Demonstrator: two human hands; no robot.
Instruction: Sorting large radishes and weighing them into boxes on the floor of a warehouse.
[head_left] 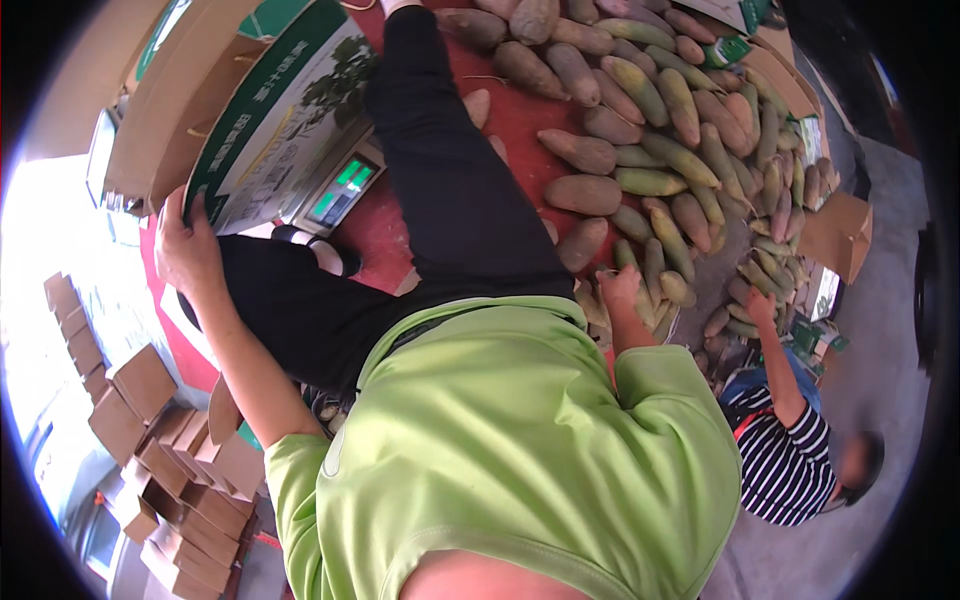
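Left hand [185, 250] clamps the cardboard box [240, 110] edge, box over the scale [340, 190]. Stiff, likely light; hold by the rim. Right hand [620, 290] reaches into the bamboo shoots [650, 150]; its grip cannot be told.

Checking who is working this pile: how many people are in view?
2. One in a bright green short-sleeved shirt fills the centre, left hand on a printed cardboard box. One in a striped shirt crouches lower right. Others may be hidden.
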